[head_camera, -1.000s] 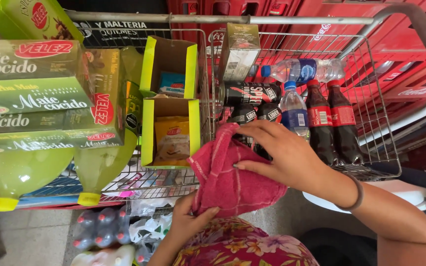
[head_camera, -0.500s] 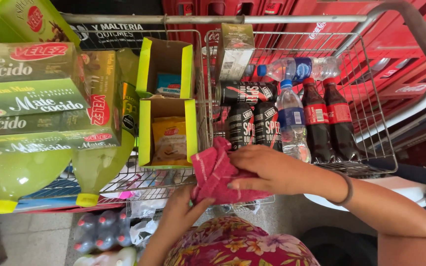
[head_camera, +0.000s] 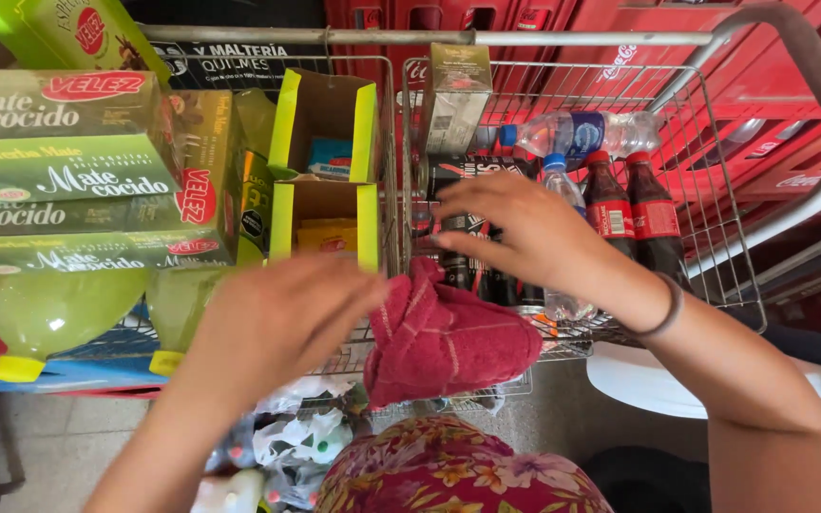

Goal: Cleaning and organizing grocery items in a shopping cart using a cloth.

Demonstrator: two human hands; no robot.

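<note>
A folded red cloth (head_camera: 448, 337) lies on the near edge of a wire shopping cart (head_camera: 715, 123). The left hand (head_camera: 282, 318) is open, with its fingers spread flat just left of the cloth. I cannot tell if it touches the cloth. The right hand (head_camera: 525, 228) is open too and hovers above the cloth, over some dark cola bottles (head_camera: 653, 223) and a clear water bottle (head_camera: 577, 133) in the cart. Left of the hands stand two open yellow boxes (head_camera: 325, 204). Beside them sit green tea boxes (head_camera: 59, 166) and green bottles (head_camera: 49, 309) lying on their sides.
</note>
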